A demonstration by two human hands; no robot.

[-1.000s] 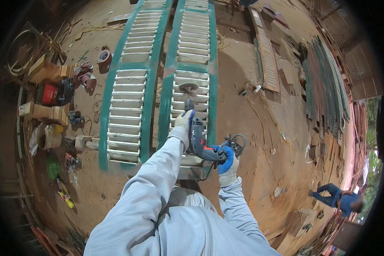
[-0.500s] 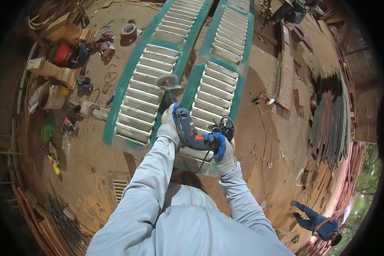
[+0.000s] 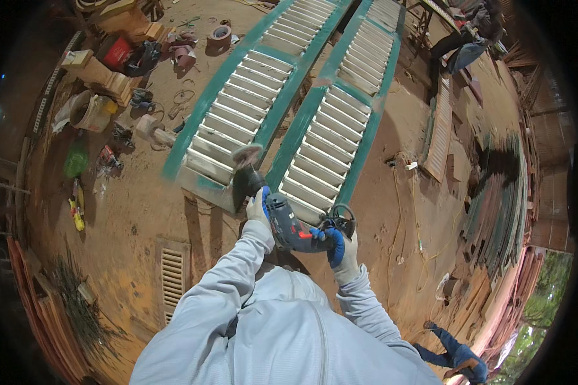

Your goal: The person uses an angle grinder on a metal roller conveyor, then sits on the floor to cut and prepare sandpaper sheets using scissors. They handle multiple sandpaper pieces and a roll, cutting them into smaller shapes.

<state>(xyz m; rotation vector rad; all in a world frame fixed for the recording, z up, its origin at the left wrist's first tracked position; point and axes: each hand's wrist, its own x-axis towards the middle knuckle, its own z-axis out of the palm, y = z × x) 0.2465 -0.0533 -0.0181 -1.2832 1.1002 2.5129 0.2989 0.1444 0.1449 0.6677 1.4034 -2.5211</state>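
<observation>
In both gloved hands I hold a dark blue-grey power drill [image 3: 285,221] with a round sanding disc [image 3: 246,154] at its tip. My left hand [image 3: 258,205] is closed around the front of the body, just behind the chuck. Its handle is gripped by my right hand [image 3: 345,251], beside a loop of black cord [image 3: 340,219]. The disc is over the lower right corner of the left louvered shutter [image 3: 237,102], whose frame is green with pale slats; whether it touches cannot be seen. Alongside lies a second green shutter [image 3: 327,144].
Left on the dirt floor are a bucket [image 3: 88,112], a red container [image 3: 117,54], a tape roll [image 3: 219,34] and a yellow tool [image 3: 77,205]. A small louvered panel [image 3: 172,276] lies near my left. Stacked slats [image 3: 494,199] line the right; two other people are nearby.
The drill and both hands have moved toward me, the disc going from the slats down to the shutter's lower corner. My view has shifted, showing more of the small panel.
</observation>
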